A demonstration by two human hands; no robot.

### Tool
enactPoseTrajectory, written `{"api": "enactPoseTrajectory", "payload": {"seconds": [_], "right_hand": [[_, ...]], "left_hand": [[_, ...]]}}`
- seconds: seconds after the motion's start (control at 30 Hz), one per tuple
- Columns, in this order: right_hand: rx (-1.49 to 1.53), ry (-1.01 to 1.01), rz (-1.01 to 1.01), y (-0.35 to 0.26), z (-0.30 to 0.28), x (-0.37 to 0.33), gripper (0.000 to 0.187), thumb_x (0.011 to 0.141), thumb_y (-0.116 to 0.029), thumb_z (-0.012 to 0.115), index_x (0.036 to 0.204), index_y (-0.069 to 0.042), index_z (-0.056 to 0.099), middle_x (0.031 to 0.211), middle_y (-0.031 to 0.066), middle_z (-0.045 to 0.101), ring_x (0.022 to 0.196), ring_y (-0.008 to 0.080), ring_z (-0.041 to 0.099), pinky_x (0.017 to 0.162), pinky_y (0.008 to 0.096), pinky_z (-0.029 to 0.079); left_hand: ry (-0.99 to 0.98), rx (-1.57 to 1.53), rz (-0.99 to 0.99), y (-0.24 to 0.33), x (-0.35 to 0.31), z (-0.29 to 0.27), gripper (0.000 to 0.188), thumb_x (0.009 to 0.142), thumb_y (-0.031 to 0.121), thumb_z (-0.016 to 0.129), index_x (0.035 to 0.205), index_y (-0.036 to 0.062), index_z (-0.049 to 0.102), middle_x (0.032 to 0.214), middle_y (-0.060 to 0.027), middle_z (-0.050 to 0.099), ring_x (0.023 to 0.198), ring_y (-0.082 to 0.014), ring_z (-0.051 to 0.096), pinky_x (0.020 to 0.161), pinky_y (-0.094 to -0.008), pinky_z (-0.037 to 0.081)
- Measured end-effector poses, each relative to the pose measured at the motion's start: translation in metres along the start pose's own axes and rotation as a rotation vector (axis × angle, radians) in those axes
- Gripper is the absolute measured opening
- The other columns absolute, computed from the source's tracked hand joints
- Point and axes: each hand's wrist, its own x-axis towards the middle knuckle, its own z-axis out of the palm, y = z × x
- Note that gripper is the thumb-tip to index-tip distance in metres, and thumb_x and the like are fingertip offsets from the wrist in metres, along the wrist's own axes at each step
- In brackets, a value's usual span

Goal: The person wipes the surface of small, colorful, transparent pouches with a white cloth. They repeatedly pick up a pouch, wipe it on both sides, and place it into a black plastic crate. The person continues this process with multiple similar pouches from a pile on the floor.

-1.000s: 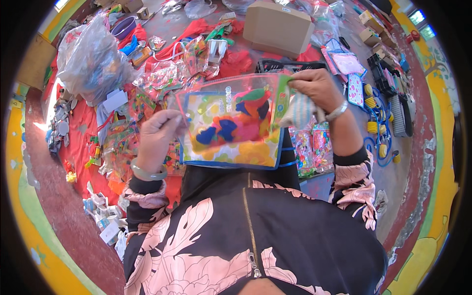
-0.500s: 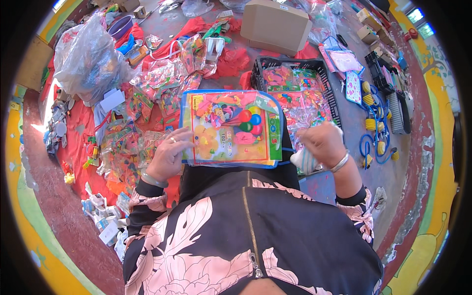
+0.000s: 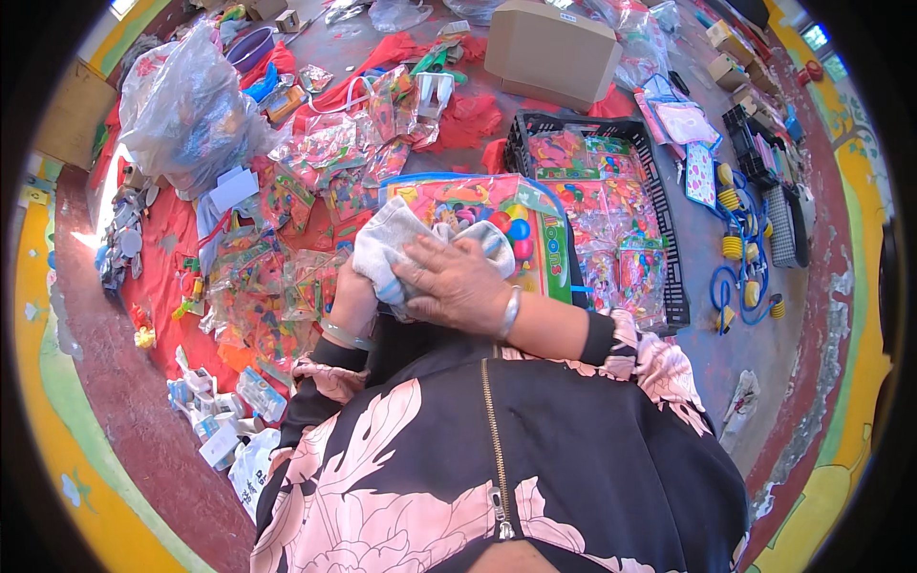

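A flat pack of balloons (image 3: 554,248) with a bright printed front and a blue edge lies across my lap. Over its left part is a crumpled white cloth (image 3: 390,234) with pale blue stripes. My right hand (image 3: 454,286), wearing a silver bangle, reaches across my body and presses the cloth onto the pack, its fingers bent over the fabric. At the pack's lower left corner is my left hand (image 3: 353,304). The cloth and my right hand hide its fingers, so what they grip does not show.
Beyond the pack on the right stands a black plastic crate (image 3: 671,229) of balloon packs. More small packs (image 3: 244,282) lie on red sheeting at the left. A big clear plastic bag (image 3: 186,115), a cardboard box (image 3: 552,53) and blue cords with yellow rings (image 3: 731,248) surround the area.
My right hand has swung left with the cloth, from beside the pack onto its left part. My left hand now sits lower at the corner, its fingers covered.
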Motion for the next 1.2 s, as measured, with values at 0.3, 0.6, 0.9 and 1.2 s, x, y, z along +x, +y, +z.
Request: {"api": "enactPoseTrajectory", "payload": {"seconds": [0.3,0.6,0.9,1.2], "right_hand": [[-0.343,-0.065,0.148,0.026,0.017,-0.011,0.049,0.081,-0.032,0.058,0.126,-0.014,0.051,0.132,0.0081,0.05,0.125,0.022,0.044,0.093,0.0408,0.033],[-0.574,0.045,0.51,0.082,-0.027,-0.01,0.042,0.086,-0.039,0.051,0.115,-0.009,0.057,0.119,0.0074,0.057,0.116,0.0227,0.049,0.09,0.0412,0.035],[-0.553,-0.29,0.55,0.188,-0.033,-0.034,0.032,0.083,-0.033,0.053,0.086,-0.004,0.067,0.09,0.0161,0.066,0.088,0.037,0.063,0.077,0.0459,0.049],[-0.049,0.231,1.03,0.21,-0.115,-0.135,0.02,0.068,-0.01,0.054,0.076,-0.001,0.07,0.074,0.0141,0.067,0.07,0.024,0.065,0.069,0.0326,0.049]], "left_hand": [[-0.01,0.308,-0.111,0.004,0.001,-0.008,0.01,0.081,-0.001,0.059,0.09,0.0004,0.06,0.08,-0.0014,0.061,0.068,-0.0088,0.056,0.062,-0.0215,0.044],[-0.055,0.371,-0.098,0.003,0.001,-0.008,0.003,0.083,0.003,0.059,0.082,0.005,0.056,0.068,0.0032,0.055,0.055,-0.0032,0.044,0.051,-0.0179,0.034],[-0.059,0.402,-0.138,0.01,0.0,0.0,0.005,0.082,0.005,0.06,0.083,0.0051,0.056,0.067,0.0043,0.053,0.054,-0.0021,0.043,0.05,-0.0177,0.033],[-0.082,0.363,-0.129,0.008,-0.001,-0.006,0.005,0.082,0.005,0.06,0.087,0.0041,0.058,0.071,0.0047,0.056,0.058,-0.0022,0.045,0.053,-0.0175,0.034]]}}
